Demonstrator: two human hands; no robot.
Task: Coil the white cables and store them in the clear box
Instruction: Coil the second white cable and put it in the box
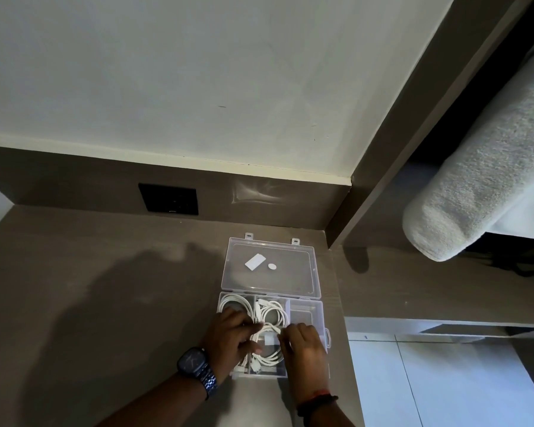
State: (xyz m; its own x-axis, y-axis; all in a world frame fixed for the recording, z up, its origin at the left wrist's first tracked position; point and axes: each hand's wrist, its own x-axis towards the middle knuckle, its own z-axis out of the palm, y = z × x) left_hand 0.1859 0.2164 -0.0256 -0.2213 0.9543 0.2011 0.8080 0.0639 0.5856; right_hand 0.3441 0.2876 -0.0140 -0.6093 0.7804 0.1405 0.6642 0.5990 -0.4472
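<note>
A clear plastic box [319, 315] lies open on the grey desk, near its right edge. Its lid [290, 275] lies flat behind it, with two small white stickers on it. Coiled white cables [270, 315] fill the left and middle compartments. My left hand [230, 335], with a watch on the wrist, presses on the cables from the left. My right hand [304, 343] pinches a white cable [267, 359] at the front middle of the box. Both hands hide part of the box's front.
The grey desk [105, 303] runs to a back panel with a black socket plate [168, 198]. A dark vertical panel [413, 124] rises at the right. A grey rolled towel [475, 167] lies on a shelf beyond it. White floor tiles [429, 380] show below the desk's right edge.
</note>
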